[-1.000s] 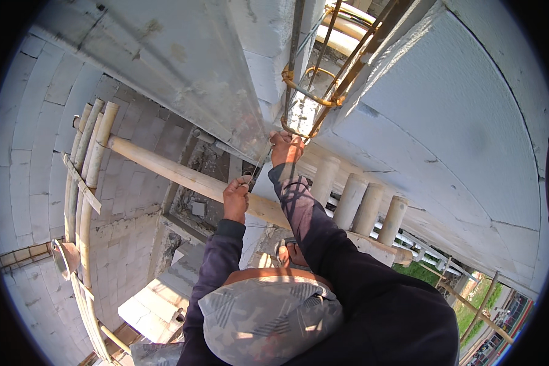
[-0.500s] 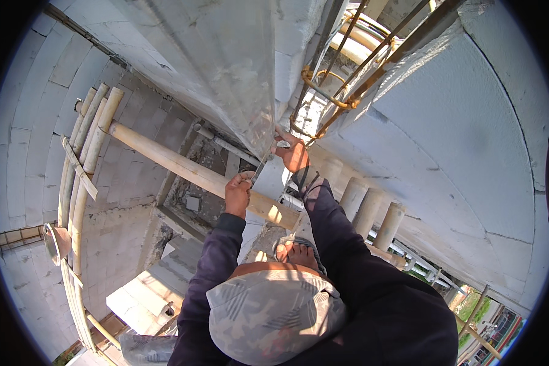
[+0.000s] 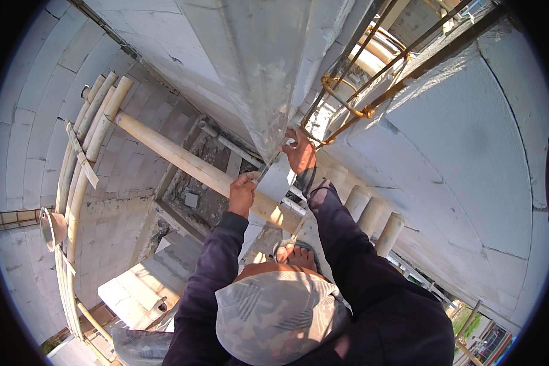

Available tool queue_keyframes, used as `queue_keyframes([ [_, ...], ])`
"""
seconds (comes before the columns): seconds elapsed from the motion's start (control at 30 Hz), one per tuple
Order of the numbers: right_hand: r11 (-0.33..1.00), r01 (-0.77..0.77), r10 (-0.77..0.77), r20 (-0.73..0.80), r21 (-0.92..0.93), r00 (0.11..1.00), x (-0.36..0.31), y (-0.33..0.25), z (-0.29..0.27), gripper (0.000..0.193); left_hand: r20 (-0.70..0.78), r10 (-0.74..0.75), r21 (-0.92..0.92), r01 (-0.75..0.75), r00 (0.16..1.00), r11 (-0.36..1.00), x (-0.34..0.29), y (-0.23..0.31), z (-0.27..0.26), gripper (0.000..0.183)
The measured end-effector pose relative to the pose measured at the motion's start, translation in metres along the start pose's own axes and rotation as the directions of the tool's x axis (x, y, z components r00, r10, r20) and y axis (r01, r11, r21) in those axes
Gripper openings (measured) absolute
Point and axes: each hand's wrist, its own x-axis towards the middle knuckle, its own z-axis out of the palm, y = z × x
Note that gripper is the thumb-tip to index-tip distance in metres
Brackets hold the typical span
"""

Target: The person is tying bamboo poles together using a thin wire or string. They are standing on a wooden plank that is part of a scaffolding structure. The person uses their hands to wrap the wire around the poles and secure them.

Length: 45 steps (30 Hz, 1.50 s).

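Observation:
My left hand (image 3: 243,194) is closed, its thumb and fingers pinched on the near end of a thin, straight strip (image 3: 268,166); whether it is metal or wire I cannot make out. The strip slants up and right to my right hand (image 3: 300,151), whose fingers are curled in a pinch around its far end, beside the lower edge of a tall grey column (image 3: 256,67). The fingers partly hide both ends.
Rusty rebar with ring ties (image 3: 354,100) rises just right of my right hand. A pale bamboo pole (image 3: 171,152) crosses below my hands. Bamboo poles (image 3: 82,158) stand left, with a bucket (image 3: 53,229). Block walls (image 3: 451,140) flank me; my sandalled foot (image 3: 296,255) is below.
The view has shifted slightly, so the column and rebar appear a little farther right. Both hands keep their pinched hold on the strip near the column's lower edge.

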Motion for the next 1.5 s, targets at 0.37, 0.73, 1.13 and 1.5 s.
queue_keyframes([
  [0.37,0.918,-0.061,-0.056,0.281,0.391,0.958,0.017,0.034,0.011,0.065,0.000,0.030,0.017,-0.030,1.000,0.999,-0.004,0.003,0.000,0.026],
  [0.73,0.987,-0.073,-0.005,0.477,0.144,0.879,0.048,0.029,-0.001,0.055,-0.001,0.095,-0.002,-0.095,0.996,0.996,0.002,-0.005,-0.004,0.025],
  [1.13,0.983,-0.114,0.038,0.447,0.144,0.894,0.049,0.033,0.001,0.041,-0.014,0.171,0.052,-0.170,0.985,0.984,0.009,-0.016,-0.007,0.025],
  [1.5,0.963,0.251,-0.146,0.596,-0.097,0.789,0.060,0.022,-0.004,0.047,-0.011,0.117,-0.003,-0.117,0.993,0.993,0.006,-0.007,-0.009,0.026],
])
